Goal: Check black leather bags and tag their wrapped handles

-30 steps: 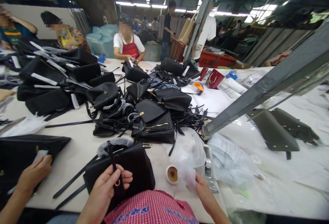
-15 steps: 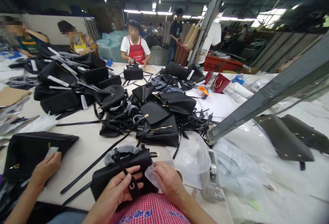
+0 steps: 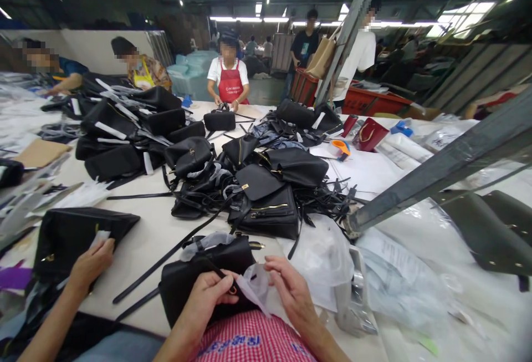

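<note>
Close to my apron lies a black bag [image 3: 178, 284], its carry handle [image 3: 208, 244] wrapped in translucent film. Against its front, my left hand [image 3: 211, 295] is closed in a pinch on the black strap with a small gold-coloured metal loop, and an edge of thin translucent white sheet meets the fingers. That sheet [image 3: 255, 287] spreads from there to the right. My right hand [image 3: 291, 287] is open at the sheet's right side, fingers stretched and apart, close to or touching it. Long thin black straps [image 3: 145, 281] trail leftward from the bag.
At left, a co-worker's hand [image 3: 93, 262] holds a white slip on another black bag [image 3: 78, 234]. Black bags [image 3: 266, 207] pile up ahead. A slanted metal post [image 3: 415, 179] crosses the right side, near a tape dispenser [image 3: 357, 295] and clear plastic bags [image 3: 399, 273].
The sheet has been drawn across to the strap and now spreads between my hands. My left fingers closed from a spread pose; my right fingers straightened out. The view shifted slightly.
</note>
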Demonstrator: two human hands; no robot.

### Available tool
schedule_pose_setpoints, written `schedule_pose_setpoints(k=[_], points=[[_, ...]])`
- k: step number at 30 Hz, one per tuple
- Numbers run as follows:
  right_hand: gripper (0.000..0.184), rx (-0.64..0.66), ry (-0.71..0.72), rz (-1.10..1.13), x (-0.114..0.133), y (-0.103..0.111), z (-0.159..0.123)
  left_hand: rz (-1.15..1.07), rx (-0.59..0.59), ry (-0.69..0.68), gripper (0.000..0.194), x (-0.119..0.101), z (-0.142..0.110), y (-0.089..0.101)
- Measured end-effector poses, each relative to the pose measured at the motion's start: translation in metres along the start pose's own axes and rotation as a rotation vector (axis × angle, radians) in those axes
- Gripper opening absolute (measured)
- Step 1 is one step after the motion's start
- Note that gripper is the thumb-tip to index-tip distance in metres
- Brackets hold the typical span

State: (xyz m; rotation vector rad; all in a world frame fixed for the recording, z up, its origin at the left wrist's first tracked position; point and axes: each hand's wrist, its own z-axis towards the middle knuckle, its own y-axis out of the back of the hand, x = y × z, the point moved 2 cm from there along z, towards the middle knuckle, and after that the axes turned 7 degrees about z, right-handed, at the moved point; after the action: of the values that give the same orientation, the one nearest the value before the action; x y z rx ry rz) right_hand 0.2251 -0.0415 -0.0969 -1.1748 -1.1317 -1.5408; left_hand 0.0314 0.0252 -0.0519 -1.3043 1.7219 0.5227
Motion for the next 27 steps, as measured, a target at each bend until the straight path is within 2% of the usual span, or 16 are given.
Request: schedule_pose_setpoints(k=[2,5,7,9,11,13,18,20,24,27], points=[[0.03,-0.129,-0.165,0.094,-0.02,0.007,-0.005,0.007,-0.013,0.007,0.038,0.0,-0.001,0.001],[0.05,-0.129,-0.352,0.084,-0.046,0.01,-0.009,-0.003,-0.019,0.008,0.038,0.0,-0.001,0.003],[0.075,-0.037,-0.4,0.059,-0.057,0.007,-0.008,-0.013,-0.014,0.012,0.036,0.001,-0.001,0.003],[0.092,0.126,-0.361,-0.043,-0.064,0.001,-0.004,-0.02,-0.013,0.019,0.035,0.003,0.0,0.004],[0.092,0.305,-0.293,-0.208,-0.07,-0.005,0.0,-0.026,-0.022,0.019,0.034,0.003,0.0,0.005],[0.089,0.423,-0.268,-0.356,-0.078,-0.009,0.003,-0.03,-0.034,0.016,0.033,0.004,-0.001,0.006],[0.108,0.517,-0.287,-0.56,-0.098,-0.007,0.004,-0.045,-0.031,0.024,0.032,0.004,-0.003,0.006],[0.102,0.54,-0.302,-0.65,-0.104,-0.005,0.003,-0.049,-0.039,0.024,0.032,0.003,-0.005,0.005],[0.07,0.506,-0.327,-0.839,-0.112,-0.006,0.004,-0.048,-0.045,0.033,0.031,0.001,-0.007,0.006],[0.048,0.486,-0.286,-0.896,-0.113,-0.011,0.006,-0.048,-0.049,0.04,0.032,0.001,-0.006,0.009]])
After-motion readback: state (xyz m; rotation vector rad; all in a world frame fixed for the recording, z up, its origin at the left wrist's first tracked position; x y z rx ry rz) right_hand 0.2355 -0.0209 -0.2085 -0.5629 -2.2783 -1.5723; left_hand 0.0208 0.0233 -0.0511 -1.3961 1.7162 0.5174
